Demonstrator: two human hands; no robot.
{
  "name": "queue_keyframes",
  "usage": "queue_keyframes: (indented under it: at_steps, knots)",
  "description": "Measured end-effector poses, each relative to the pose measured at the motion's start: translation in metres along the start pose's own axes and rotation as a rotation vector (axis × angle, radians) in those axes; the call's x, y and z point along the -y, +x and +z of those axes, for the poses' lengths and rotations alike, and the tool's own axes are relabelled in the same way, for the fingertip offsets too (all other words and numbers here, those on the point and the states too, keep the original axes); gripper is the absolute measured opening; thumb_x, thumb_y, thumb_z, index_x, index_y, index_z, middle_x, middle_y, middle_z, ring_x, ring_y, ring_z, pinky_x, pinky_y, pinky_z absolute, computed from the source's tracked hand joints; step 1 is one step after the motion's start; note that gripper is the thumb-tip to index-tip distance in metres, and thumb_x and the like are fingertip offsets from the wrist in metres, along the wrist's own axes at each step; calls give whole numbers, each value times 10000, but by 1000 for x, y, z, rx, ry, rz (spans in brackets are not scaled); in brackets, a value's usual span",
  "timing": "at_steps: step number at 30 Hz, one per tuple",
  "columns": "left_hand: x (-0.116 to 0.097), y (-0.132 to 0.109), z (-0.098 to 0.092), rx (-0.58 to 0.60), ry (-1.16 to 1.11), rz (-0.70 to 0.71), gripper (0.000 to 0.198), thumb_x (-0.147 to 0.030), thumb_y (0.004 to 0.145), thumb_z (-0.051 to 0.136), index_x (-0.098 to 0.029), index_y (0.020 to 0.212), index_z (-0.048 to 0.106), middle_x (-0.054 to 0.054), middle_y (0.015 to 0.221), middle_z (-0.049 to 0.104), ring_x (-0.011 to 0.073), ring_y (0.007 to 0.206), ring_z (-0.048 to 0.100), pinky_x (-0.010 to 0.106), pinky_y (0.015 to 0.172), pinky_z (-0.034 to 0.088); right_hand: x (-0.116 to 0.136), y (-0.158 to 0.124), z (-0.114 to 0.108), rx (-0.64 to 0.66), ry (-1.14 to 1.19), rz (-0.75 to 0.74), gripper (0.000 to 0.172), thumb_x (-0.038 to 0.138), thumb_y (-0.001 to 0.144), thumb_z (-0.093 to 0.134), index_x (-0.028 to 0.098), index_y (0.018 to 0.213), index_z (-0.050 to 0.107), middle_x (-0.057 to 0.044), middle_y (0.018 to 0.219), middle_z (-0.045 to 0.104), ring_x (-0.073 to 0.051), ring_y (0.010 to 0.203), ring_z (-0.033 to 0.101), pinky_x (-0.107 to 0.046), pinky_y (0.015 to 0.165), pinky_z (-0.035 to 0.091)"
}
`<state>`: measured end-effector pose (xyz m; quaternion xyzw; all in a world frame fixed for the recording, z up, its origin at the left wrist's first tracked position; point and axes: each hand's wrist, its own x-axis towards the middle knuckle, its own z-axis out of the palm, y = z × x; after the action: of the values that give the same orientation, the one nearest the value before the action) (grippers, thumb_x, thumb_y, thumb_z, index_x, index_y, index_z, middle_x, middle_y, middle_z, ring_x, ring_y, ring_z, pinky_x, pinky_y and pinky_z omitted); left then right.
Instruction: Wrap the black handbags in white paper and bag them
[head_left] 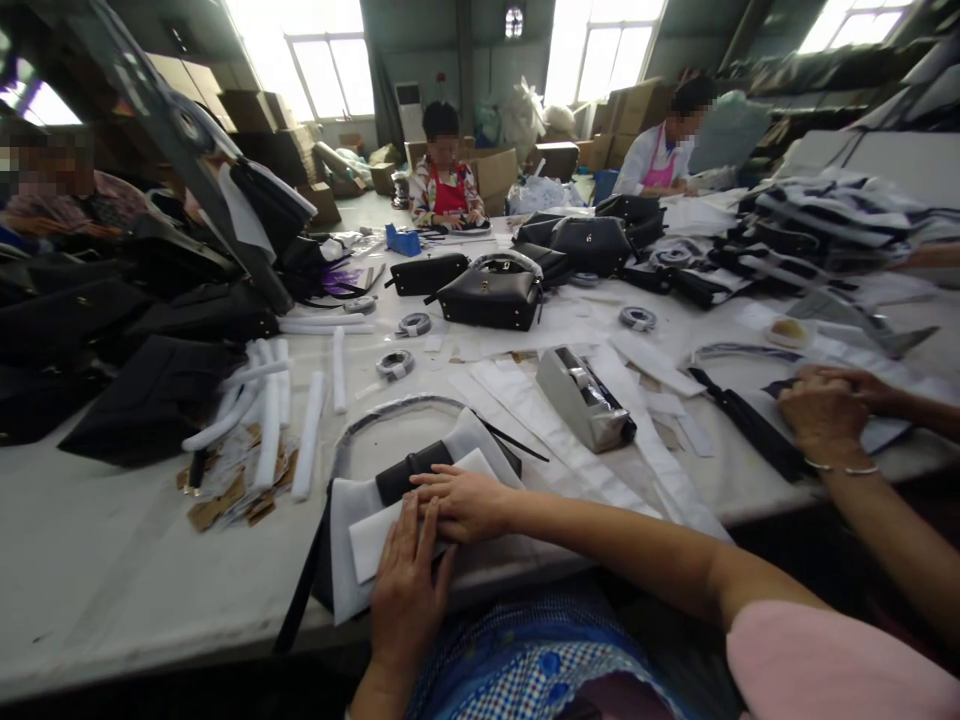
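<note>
A black handbag (321,560) lies on its side at the table's front edge, partly covered by a white foam sheet (346,585). Its wrapped handle (352,425) arches away from me. On top rests a smaller white padding strip (367,545). My left hand (409,575) presses on this strip from the near side, fingers stretched out and pointing away. Across it lies my right hand (465,503), flat, its fingers reaching left over the strip beside the bag's black flap (412,470). Both palms face down, and the fingers of the two hands meet.
A tape dispenser (589,400) stands right of the bag among white paper strips (517,415). Left are white foam tubes (307,435) and brown scraps (225,505). Finished-looking black bags (491,290) stand farther back. A co-worker's hands (825,410) work at the right.
</note>
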<state>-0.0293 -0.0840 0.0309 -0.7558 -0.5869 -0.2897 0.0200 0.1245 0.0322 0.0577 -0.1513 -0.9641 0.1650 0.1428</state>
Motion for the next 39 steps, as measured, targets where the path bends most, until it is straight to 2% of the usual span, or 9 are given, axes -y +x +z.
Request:
queue_keyframes:
  at_steps: [5, 9, 14, 19, 25, 28, 34, 36, 39]
  knots:
    - [2, -10, 5, 37, 192, 69, 706, -337, 935, 559, -215, 1543, 223, 130, 1568, 352, 281, 1397, 420, 460, 1122, 410, 19, -29, -22, -375, 124, -24, 216, 152, 929, 538, 139, 1061, 708, -95, 1119, 727, -190, 1148, 620, -333, 1056, 466]
    - [1, -7, 4, 76, 274, 86, 628, -281, 946, 539, -265, 1523, 291, 108, 1582, 324, 273, 1408, 404, 457, 1123, 407, 41, -82, -37, -688, 212, 294, 150, 194, 947, 564, 197, 994, 707, -67, 1019, 737, -184, 1016, 663, -322, 937, 528]
    - [-2, -4, 2, 81, 307, 85, 589, -263, 948, 533, -257, 1505, 340, 124, 1568, 350, 283, 1392, 427, 476, 1121, 405, 51, -124, -20, -582, 251, 806, 330, 341, 983, 492, 198, 736, 657, -39, 742, 690, -182, 708, 650, -310, 681, 499]
    - [-7, 1, 1, 99, 330, 90, 551, -325, 946, 540, -213, 1470, 411, 173, 1539, 390, 313, 1374, 448, 495, 1100, 421, 43, -126, -3, -467, 379, 997, 217, 377, 898, 570, 191, 817, 645, -55, 805, 691, -230, 784, 651, -367, 748, 497]
    - [-6, 5, 3, 78, 377, 104, 508, -265, 932, 553, -173, 1425, 470, 205, 1492, 452, 332, 1325, 503, 500, 1050, 469, 43, -118, 5, -874, 1229, 1123, 346, 414, 772, 713, 194, 1016, 606, -103, 1054, 701, -252, 1053, 670, -380, 946, 527]
    - [0, 3, 4, 15, 397, 145, 507, -173, 921, 536, -174, 1424, 470, 186, 1469, 488, 312, 1273, 558, 479, 1023, 502, 43, -117, 5, -946, 1374, 1119, 471, 391, 769, 712, 190, 1177, 587, -125, 1143, 686, -242, 1061, 679, -372, 933, 547]
    - [2, -2, 10, -68, 451, 154, 557, -35, 899, 479, -207, 1429, 467, 145, 1466, 503, 261, 1272, 564, 444, 1036, 506, 21, -126, -64, -252, 337, 922, 178, 305, 833, 593, 209, 843, 742, -76, 821, 751, -244, 773, 707, -341, 709, 538]
    - [1, -3, 14, -88, 452, 139, 561, -31, 902, 466, -215, 1432, 465, 141, 1466, 503, 256, 1290, 549, 439, 1036, 509, 11, -105, -97, -284, -3, 842, 225, 289, 884, 537, 224, 830, 746, -67, 777, 746, -241, 761, 701, -332, 710, 511]
    - [1, -3, 20, -113, 439, 103, 572, -32, 909, 446, -235, 1443, 449, 125, 1476, 494, 249, 1318, 522, 434, 1039, 510, -6, -33, -122, -424, -4, 602, 264, 323, 951, 494, 241, 1061, 719, -48, 902, 760, -201, 822, 705, -291, 759, 501]
